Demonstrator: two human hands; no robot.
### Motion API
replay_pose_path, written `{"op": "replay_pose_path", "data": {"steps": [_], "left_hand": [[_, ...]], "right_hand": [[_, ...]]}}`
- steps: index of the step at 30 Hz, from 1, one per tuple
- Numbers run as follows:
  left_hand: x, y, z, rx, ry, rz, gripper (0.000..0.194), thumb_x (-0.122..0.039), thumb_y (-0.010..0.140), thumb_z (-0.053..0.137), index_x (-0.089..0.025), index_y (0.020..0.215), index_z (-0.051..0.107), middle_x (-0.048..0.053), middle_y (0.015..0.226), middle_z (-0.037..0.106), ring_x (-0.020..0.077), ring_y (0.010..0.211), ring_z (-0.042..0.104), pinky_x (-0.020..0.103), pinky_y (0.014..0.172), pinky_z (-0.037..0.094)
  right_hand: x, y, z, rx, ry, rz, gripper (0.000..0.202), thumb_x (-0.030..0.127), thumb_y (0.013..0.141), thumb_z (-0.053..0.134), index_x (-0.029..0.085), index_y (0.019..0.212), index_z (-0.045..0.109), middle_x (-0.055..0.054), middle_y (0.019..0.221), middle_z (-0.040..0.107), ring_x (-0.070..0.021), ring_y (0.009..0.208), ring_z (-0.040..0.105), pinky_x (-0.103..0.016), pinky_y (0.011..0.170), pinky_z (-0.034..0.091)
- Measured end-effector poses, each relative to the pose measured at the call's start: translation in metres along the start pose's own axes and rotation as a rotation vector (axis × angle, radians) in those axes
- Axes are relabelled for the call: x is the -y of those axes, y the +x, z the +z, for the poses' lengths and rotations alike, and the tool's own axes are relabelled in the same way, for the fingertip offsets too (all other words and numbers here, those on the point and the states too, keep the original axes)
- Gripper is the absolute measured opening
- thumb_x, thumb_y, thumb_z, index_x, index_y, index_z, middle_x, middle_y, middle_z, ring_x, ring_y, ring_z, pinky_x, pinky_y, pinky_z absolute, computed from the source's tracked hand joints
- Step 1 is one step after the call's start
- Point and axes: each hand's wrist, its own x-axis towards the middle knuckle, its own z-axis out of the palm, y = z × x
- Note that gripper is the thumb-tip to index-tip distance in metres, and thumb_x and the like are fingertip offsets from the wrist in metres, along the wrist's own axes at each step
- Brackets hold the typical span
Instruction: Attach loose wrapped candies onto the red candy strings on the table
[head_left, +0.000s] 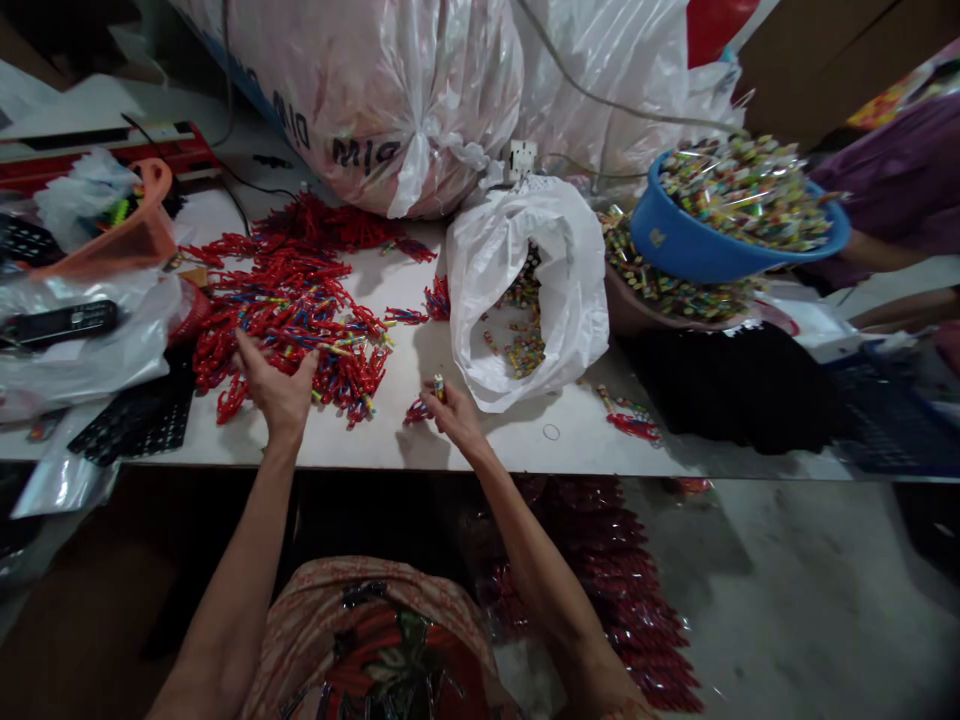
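1. sweets in red wrappers (292,310) lie heaped on the white table (525,440), at its left part, just ahead of the person.
2. left hand (277,385) rests on the near edge of that heap, fingers spread wide over the wrappers, gripping nothing that shows.
3. right hand (454,410) sits on the table near its front edge, fingers pinched on one small sweet (439,385), with a few red ones just beside it.
4. beyond the right hand, a white plastic bag (540,290) lies open, with loose coloured sweets inside.
5. to the right of the bag, a blue bowl (697,250) piled with sweets is tilted above the table.
6. farthest back, big tied sacks (375,90) stand against the table's rear edge.
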Motion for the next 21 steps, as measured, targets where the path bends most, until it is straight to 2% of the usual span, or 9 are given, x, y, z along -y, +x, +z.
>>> {"op": "replay_pose_path", "data": {"steps": [2, 3, 5, 6, 9, 11, 15, 18, 21], "left_hand": [[0.000, -0.010, 0.004, 0.023, 0.136, 0.184, 0.061, -0.029, 0.068, 0.078, -0.013, 0.121, 0.054, 0.016, 0.134, 0.044, 0.0324, 0.132, 0.033, 0.043, 0.115, 0.020], [0.002, -0.023, 0.011, 0.110, 0.161, 0.245, 0.050, -0.029, 0.072, 0.074, -0.013, 0.116, 0.059, 0.016, 0.129, 0.048, 0.0328, 0.129, 0.037, 0.044, 0.114, 0.022], [0.008, -0.055, 0.037, 0.443, 0.149, 0.271, 0.024, -0.026, 0.079, 0.066, -0.016, 0.101, 0.066, 0.013, 0.109, 0.060, 0.0304, 0.115, 0.050, 0.044, 0.109, 0.030], [0.011, -0.071, 0.053, 0.583, 0.174, 0.269, 0.021, -0.023, 0.080, 0.064, -0.018, 0.099, 0.067, 0.013, 0.108, 0.062, 0.0302, 0.114, 0.052, 0.044, 0.109, 0.031], [0.021, -0.104, 0.094, 0.732, 0.386, 0.255, 0.025, -0.013, 0.080, 0.058, -0.018, 0.104, 0.065, 0.015, 0.118, 0.061, 0.0313, 0.122, 0.048, 0.047, 0.109, 0.028], [0.024, -0.110, 0.107, 0.771, 0.480, 0.268, 0.027, -0.008, 0.081, 0.051, -0.018, 0.104, 0.064, 0.017, 0.120, 0.060, 0.0299, 0.122, 0.050, 0.046, 0.109, 0.030], [0.022, -0.101, 0.096, 0.747, 0.394, 0.204, 0.017, -0.009, 0.078, 0.054, -0.019, 0.088, 0.062, 0.012, 0.100, 0.066, 0.0271, 0.102, 0.060, 0.042, 0.093, 0.043], [0.014, -0.091, 0.074, 0.761, 0.060, -0.120, 0.005, -0.020, 0.074, 0.062, -0.020, 0.074, 0.057, 0.003, 0.072, 0.063, 0.0197, 0.069, 0.062, 0.033, 0.067, 0.048], [0.002, -0.081, 0.051, 0.855, -0.341, -0.502, 0.022, -0.031, 0.063, 0.071, -0.018, 0.074, 0.057, 0.001, 0.064, 0.061, 0.0135, 0.051, 0.057, 0.024, 0.050, 0.042]], "right_hand": [[-0.004, -0.005, -0.015, 0.071, -0.005, 0.082, 0.031, 0.044, 0.070, 0.065, 0.016, 0.082, 0.060, 0.005, 0.057, 0.052, -0.0057, 0.041, 0.039, -0.018, 0.038, 0.026], [-0.005, -0.008, -0.020, 0.097, 0.011, 0.127, 0.030, 0.045, 0.071, 0.063, 0.016, 0.080, 0.059, 0.005, 0.055, 0.052, -0.0051, 0.039, 0.036, -0.018, 0.037, 0.024], [-0.008, -0.016, -0.027, 0.076, 0.047, 0.178, 0.033, 0.048, 0.070, 0.061, 0.016, 0.082, 0.059, 0.006, 0.054, 0.052, -0.0044, 0.036, 0.033, -0.019, 0.036, 0.020], [-0.009, -0.020, -0.029, 0.039, 0.058, 0.176, 0.036, 0.049, 0.070, 0.061, 0.016, 0.085, 0.059, 0.006, 0.054, 0.052, -0.0046, 0.035, 0.032, -0.019, 0.036, 0.020], [-0.011, -0.030, -0.036, -0.069, 0.046, 0.123, 0.043, 0.051, 0.068, 0.064, 0.018, 0.093, 0.054, 0.006, 0.054, 0.056, -0.0054, 0.034, 0.032, -0.020, 0.035, 0.021], [-0.011, -0.035, -0.043, -0.082, 0.008, 0.100, 0.042, 0.052, 0.068, 0.066, 0.019, 0.089, 0.053, 0.005, 0.055, 0.058, -0.0054, 0.035, 0.032, -0.020, 0.036, 0.022], [-0.009, -0.037, -0.052, -0.067, -0.018, 0.064, 0.041, 0.054, 0.067, 0.068, 0.017, 0.081, 0.058, 0.002, 0.058, 0.058, -0.0047, 0.037, 0.032, -0.021, 0.036, 0.021], [-0.003, -0.032, -0.050, -0.140, 0.041, 0.047, 0.042, 0.053, 0.064, 0.070, 0.018, 0.084, 0.059, 0.003, 0.058, 0.059, -0.0048, 0.037, 0.032, -0.021, 0.036, 0.021], [0.009, -0.025, -0.042, -0.152, 0.089, 0.039, 0.034, 0.048, 0.065, 0.070, 0.018, 0.076, 0.057, 0.003, 0.056, 0.059, -0.0042, 0.037, 0.032, -0.020, 0.036, 0.021]]}}
